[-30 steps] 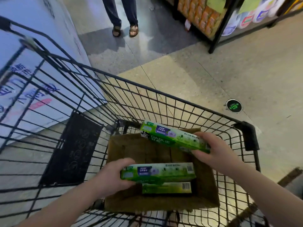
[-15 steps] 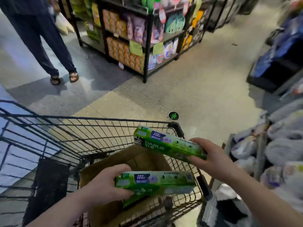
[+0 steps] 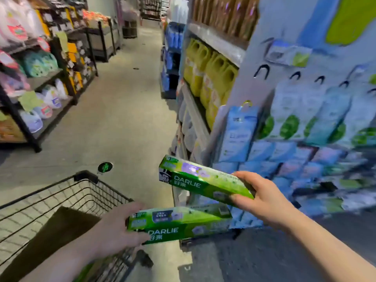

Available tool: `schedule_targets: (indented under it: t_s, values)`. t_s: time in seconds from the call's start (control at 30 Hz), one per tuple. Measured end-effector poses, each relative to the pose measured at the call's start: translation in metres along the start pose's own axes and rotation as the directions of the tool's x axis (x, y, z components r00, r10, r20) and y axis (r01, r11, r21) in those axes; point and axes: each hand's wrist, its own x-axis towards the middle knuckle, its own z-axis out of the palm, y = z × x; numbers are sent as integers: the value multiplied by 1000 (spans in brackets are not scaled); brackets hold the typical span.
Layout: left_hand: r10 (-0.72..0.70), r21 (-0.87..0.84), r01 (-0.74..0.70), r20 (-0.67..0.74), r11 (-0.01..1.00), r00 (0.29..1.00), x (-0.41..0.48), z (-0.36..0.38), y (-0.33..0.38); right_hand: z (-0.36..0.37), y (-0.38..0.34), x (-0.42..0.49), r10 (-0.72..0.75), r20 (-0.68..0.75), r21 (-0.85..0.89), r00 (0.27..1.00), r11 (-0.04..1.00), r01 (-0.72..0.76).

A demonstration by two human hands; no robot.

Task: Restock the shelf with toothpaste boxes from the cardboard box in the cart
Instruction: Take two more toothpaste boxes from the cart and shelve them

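My left hand (image 3: 116, 228) grips one end of a green toothpaste box (image 3: 183, 223) held level just right of the cart. A second green toothpaste box (image 3: 201, 180) sits higher, tilted, with my right hand (image 3: 262, 198) gripping its right end. Both boxes are out of the black wire cart (image 3: 61, 198), which stands at the lower left with the brown cardboard box (image 3: 57, 231) inside it. The shelf (image 3: 305, 159) with blue and white packs fills the right side, just beyond the two boxes; it is blurred.
An open aisle floor (image 3: 126, 110) runs ahead between racks. A dark rack (image 3: 40, 82) of bagged goods lines the left. Yellow jugs (image 3: 211, 78) stand on the right-hand shelving further up. A round green floor sticker (image 3: 105, 167) lies ahead of the cart.
The view has swung right, from the cart to the shelf. Both hands have carried their toothpaste boxes out of the cart and towards the shelf on the right.
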Motion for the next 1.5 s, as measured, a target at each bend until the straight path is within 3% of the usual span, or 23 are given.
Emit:
schedule_targets:
  t_s: [0.07,0.23,0.57,0.8,1.0,1.17,1.33,1.5]
  values:
    - [46,29,-47,48,998,998,5,38,35,-39,30,-46,58,-69,-3,996,998,-58]
    - [209,-144,-186,162,972,965,5,137,118,-124,97,-161,192,-200,-11,961,980,-198]
    - [405,-207,-350,387,913,828,-20,287,281,-252,192,-362,387,-387,15,837,910,-414]
    - [474,-185,-445,504,876,723,1,366,370,-298,244,-444,446,-544,80,710,871,-486]
    - [473,-204,-445,585,872,659,35,442,426,-343,301,-469,477,-626,114,617,838,-533]
    - [473,-207,-451,618,868,627,79,484,471,-389,353,-458,468,-615,103,634,846,-523]
    - [459,-219,-417,598,882,657,121,513,513,-443,403,-429,446,-564,90,695,870,-485]
    - [435,-188,-399,529,898,729,149,528,540,-486,453,-386,387,-518,55,762,905,-422]
